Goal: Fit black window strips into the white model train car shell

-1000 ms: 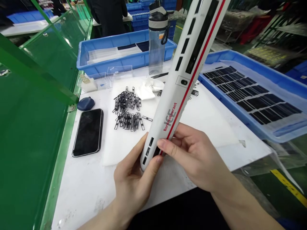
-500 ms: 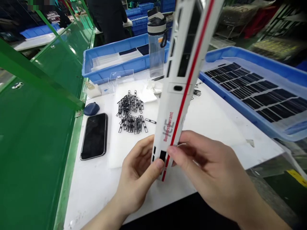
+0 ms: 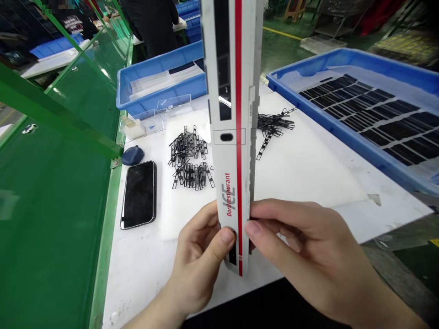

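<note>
A long white model train car body (image 3: 224, 160) with a red stripe, dark window strips and "ICE Bordrestaurant" lettering stands nearly upright before me. Its top runs out of view. My left hand (image 3: 202, 256) grips the lower left edge, thumb on the printed side near a dark window. On the opposite edge, my right hand (image 3: 295, 246) pinches the shell between thumb and index finger; its other fingertips are partly hidden. Behind the shell, several thin black window-frame parts (image 3: 192, 176) lie heaped on a white foam sheet (image 3: 305, 173), with another pile of black frames (image 3: 274, 123) to the right.
A black phone (image 3: 139, 194) and a dark blue rounded object (image 3: 132, 156) lie at left by the green partition (image 3: 44, 219). Clear plastic holders (image 3: 174, 104) stand behind. One blue bin (image 3: 164, 93) is at the back; another blue tray (image 3: 284, 87) holds rows of dark strips.
The train car body has turned more upright, its top swinging left. Both hands keep their hold, and the right-hand pile of black frames is now uncovered.
</note>
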Available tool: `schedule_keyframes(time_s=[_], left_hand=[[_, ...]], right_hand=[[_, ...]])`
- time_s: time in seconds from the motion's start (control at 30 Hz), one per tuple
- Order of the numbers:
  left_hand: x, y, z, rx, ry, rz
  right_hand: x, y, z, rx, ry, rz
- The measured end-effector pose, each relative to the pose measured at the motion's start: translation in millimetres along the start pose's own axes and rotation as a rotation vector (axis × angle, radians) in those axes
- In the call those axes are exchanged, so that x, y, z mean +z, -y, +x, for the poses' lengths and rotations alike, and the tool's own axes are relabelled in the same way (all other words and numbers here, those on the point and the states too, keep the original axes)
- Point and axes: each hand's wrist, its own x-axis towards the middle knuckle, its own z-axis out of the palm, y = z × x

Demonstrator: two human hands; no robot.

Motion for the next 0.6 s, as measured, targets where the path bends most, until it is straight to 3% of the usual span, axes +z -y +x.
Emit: schedule_keyframes(time_s=[0.23,0.37,0.6], left_hand=[[5.4,1.6,1.0,0.115,-0.144,0.149],[-1.1,4.4,3.1,0.190,-0.115,0.169],[-0.4,1.2,5.3,0.125,-0.022,0.065]], right_hand=[[9.9,-7.3,-4.8,-0.057,-0.030,0.048],[8.2,-11.8,-2.7,0.036,0.028,0.147],[-1.6,-9.5,6.4,0.030,0.047,0.123]])
